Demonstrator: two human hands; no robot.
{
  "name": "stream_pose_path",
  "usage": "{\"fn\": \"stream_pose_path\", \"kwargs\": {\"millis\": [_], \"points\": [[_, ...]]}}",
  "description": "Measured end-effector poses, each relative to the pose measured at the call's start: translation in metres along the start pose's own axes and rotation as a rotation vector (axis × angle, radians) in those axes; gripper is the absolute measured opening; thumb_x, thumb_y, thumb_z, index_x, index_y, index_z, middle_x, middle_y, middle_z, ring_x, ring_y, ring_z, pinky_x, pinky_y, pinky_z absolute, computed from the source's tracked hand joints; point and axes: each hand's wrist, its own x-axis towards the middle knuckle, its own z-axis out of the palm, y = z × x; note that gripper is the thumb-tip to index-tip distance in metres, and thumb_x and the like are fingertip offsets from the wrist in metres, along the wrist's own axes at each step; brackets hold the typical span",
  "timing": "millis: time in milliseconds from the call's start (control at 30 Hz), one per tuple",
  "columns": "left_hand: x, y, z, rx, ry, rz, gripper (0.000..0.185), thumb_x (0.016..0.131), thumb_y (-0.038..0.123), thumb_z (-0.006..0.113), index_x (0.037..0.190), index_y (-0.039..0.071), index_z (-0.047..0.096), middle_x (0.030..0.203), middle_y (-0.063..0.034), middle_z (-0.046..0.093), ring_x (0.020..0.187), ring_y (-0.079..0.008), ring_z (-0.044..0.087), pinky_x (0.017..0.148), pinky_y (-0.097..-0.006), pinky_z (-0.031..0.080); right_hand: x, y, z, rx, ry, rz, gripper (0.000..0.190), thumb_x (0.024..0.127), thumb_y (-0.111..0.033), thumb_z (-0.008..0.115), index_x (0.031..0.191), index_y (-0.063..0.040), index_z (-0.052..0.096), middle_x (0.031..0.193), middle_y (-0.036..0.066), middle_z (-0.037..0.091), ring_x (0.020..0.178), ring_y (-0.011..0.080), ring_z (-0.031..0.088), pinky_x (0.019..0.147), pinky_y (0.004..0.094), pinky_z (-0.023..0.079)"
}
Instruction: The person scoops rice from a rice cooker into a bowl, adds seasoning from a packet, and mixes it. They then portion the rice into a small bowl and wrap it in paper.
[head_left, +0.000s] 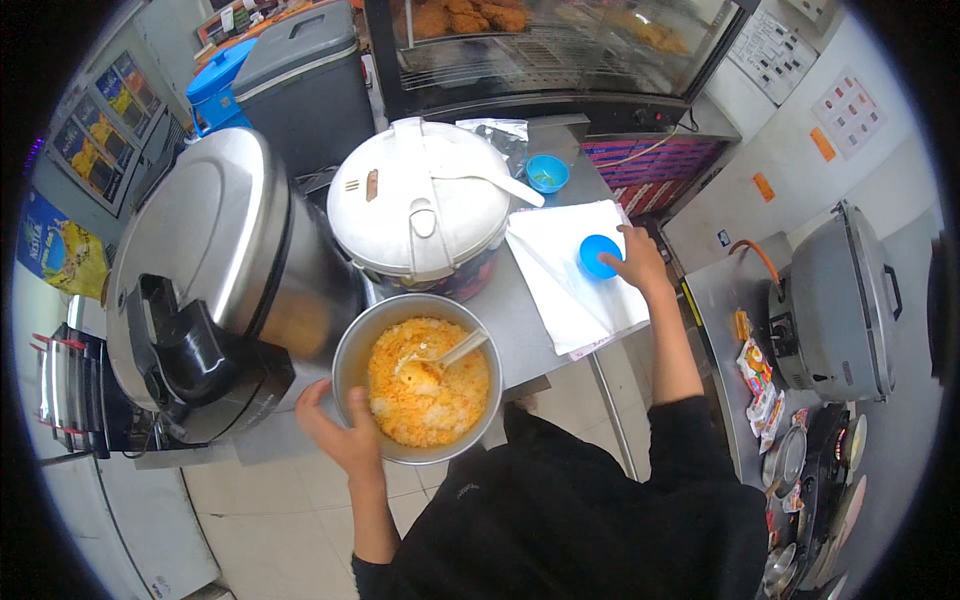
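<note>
My left hand (341, 435) holds the near left rim of a round metal pot (493, 390), thumb inside and fingers outside. Orange-yellow rice with paler patches (420, 405) fills much of the pot. A translucent rice paddle (465, 347) rests in it, its blade partly sunk in the rice. To the right, my right hand (641, 259) is at a small blue cup (595, 253) on white wrapping paper (551, 277). The thumb overlaps the cup; whether the fingers grip it is unclear. What the cup contains cannot be seen.
A white-lidded rice cooker (390, 217) with a white paddle (495, 178) on top stands behind the pot. Left of it is a large steel rice warmer (202, 195). Another blue cup (547, 172) sits beyond the paper. A glass display case (540, 60) holds fried chicken (472, 16).
</note>
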Motion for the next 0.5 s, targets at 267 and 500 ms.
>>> {"fn": "stream_pose_path", "kwargs": {"millis": [267, 500], "points": [[-0.016, 0.138, 0.289, 0.466, -1.246, 0.59, 0.037, 0.084, 0.011, 0.05, 0.118, -0.002, 0.056, 0.122, -0.0177, 0.054, 0.118, -0.0303, 0.048, 0.097, -0.041, 0.038, 0.101, 0.004, 0.091, 0.355, -0.072, -0.394, 0.102, 0.054, -0.035, 0.082, 0.139, -0.007, 0.033, 0.131, 0.024, 0.041, 0.118, 0.0422, 0.044, 0.098, 0.0448, 0.04], [-0.056, 0.094, 0.37, 0.538, -1.027, 0.744, 0.052, 0.087, 0.014, 0.042, 0.135, -0.004, 0.038, 0.125, -0.019, 0.053, 0.127, -0.0328, 0.039, 0.11, -0.0448, 0.022, 0.127, -0.029, 0.039, 0.247, -0.014, -0.606, 0.093, 0.056, -0.035, 0.082, 0.135, -0.012, 0.039, 0.131, 0.021, 0.04, 0.118, 0.0392, 0.045, 0.095, 0.0449, 0.043]]}}
